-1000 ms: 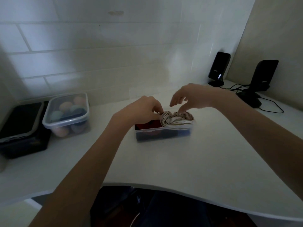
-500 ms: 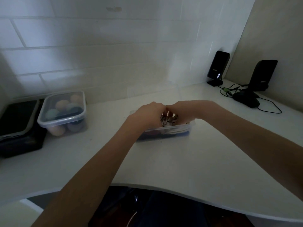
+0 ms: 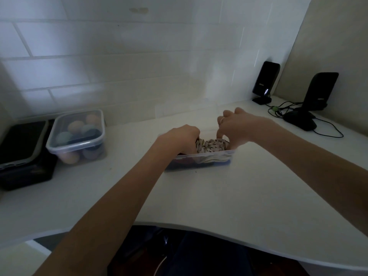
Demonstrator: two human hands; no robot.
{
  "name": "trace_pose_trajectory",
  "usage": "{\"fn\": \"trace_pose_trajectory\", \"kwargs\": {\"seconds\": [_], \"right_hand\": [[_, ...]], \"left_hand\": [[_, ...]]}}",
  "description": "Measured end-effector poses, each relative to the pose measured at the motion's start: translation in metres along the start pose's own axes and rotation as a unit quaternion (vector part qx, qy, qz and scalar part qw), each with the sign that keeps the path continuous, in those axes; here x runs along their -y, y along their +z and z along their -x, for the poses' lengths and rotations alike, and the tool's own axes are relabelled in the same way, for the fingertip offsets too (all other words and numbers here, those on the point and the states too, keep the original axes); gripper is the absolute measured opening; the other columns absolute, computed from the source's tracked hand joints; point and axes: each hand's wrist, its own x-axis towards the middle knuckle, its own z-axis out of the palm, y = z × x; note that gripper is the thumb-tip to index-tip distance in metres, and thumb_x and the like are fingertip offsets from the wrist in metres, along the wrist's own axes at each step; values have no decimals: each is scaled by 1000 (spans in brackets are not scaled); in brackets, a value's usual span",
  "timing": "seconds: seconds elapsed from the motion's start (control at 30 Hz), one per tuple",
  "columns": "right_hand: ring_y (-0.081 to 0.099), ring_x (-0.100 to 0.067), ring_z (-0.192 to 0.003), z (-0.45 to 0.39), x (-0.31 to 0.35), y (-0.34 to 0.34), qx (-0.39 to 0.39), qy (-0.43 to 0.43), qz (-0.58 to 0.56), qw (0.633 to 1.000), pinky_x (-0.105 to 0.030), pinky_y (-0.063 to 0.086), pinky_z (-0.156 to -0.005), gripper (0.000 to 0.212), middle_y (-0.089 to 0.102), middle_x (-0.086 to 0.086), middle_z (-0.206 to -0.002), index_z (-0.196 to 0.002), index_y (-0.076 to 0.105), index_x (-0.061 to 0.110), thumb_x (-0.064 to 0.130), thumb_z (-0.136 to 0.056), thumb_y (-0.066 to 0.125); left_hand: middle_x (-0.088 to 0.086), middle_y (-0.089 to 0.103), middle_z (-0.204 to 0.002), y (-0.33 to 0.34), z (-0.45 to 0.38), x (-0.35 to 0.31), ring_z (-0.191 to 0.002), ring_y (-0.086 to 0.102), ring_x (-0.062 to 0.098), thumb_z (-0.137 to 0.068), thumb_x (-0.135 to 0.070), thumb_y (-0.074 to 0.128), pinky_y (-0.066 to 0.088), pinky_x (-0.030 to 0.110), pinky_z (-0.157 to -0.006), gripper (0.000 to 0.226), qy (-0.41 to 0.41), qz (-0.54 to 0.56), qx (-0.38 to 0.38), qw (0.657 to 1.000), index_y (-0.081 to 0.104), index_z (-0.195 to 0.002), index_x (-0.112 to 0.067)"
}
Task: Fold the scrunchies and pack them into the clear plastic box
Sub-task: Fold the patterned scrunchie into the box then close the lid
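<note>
Hands (image 3: 209, 134) curled, knuckles up – in box (image 3: 201, 157)

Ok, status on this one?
Left hand and right hand both pressing patterned scrunchie into clear box. Nothing in the way.

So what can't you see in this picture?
Head view only:
- Left hand: fingertips buried in the box, so its grip is unclear.
- Box's left end: covered by the left wrist; how many scrunchies lie under the striped scrunchie is hidden.
- Tub: the balls inside are blurred by the lid.
- Speaker: label too small to read.
</note>
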Motion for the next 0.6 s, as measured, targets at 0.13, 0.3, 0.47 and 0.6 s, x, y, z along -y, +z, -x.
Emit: {"fn": "trace_pose_trajectory", "kwargs": {"seconds": [0.13, 0.3, 0.47, 0.6], "right_hand": [[40, -26, -123, -6, 14, -9, 65, 73, 44, 994, -40, 32, -94, 45, 47, -8, -131, -128, 52, 26, 32, -84, 58], [43, -27, -121, -11, 25, -10, 61, 128, 11, 990, -42, 31, -95, 36, 45, -10, -131, -124, 53, 21, 17, -88, 50], [49, -25, -111, -1, 14, 2, 30, 115, -107, 987, -36, 39, -85, 38, 47, -9, -124, -123, 57, 26, 21, -85, 57], [53, -22, -99, 5, 0, 11, 30, 43, -260, 964, -32, 47, -86, 38, 55, -12, -122, -123, 61, 15, 20, -85, 58]], "left_hand": [[10, 56, -112, 0, -1, 1, -98, 55, 28, -65, -45, 80, 50, 41, -86, 68, -1, -4, 3, 1000, 51, -115, -10], [9, 58, -112, 5, -2, 6, -97, 56, 29, -69, -42, 77, 50, 39, -85, 60, 7, -1, -22, 1000, 53, -115, -12], [1, 61, -108, 9, 5, 19, -97, 56, 22, -70, -44, 74, 47, 34, -85, 52, 59, 66, -68, 994, 57, -113, -20], [-4, 63, -118, 10, 21, 35, -102, 53, 9, -72, -38, 75, 39, 24, -86, 56, 103, 131, -107, 980, 56, -123, -26]]}}
